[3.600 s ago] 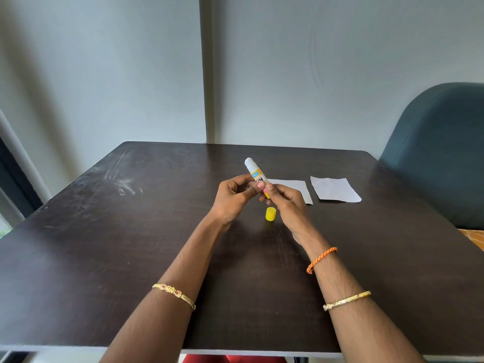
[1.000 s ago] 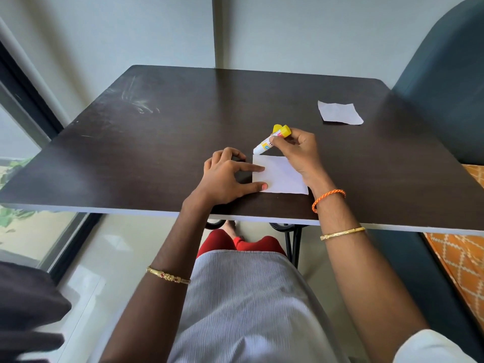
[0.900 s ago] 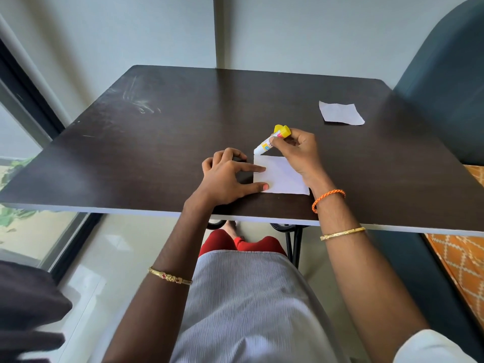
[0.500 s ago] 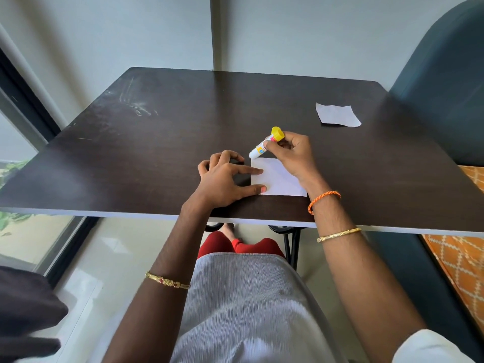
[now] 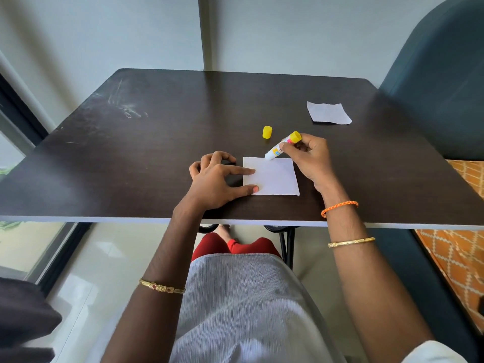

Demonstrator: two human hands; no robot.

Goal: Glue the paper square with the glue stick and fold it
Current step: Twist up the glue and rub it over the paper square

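Observation:
A white paper square lies flat near the front edge of the dark table. My left hand presses its left edge down with a straight forefinger and thumb. My right hand grips an uncapped glue stick, white with a yellow base, tilted with its tip touching the far edge of the paper near the middle. The yellow cap stands on the table just beyond the paper.
A second white paper square lies at the far right of the table. A dark teal chair stands to the right, close to the table's edge. The wall runs right behind the table.
The glue tip has slid right along the paper's far edge, from the far left corner towards the middle. The yellow cap has come into sight behind it. My left hand stays put.

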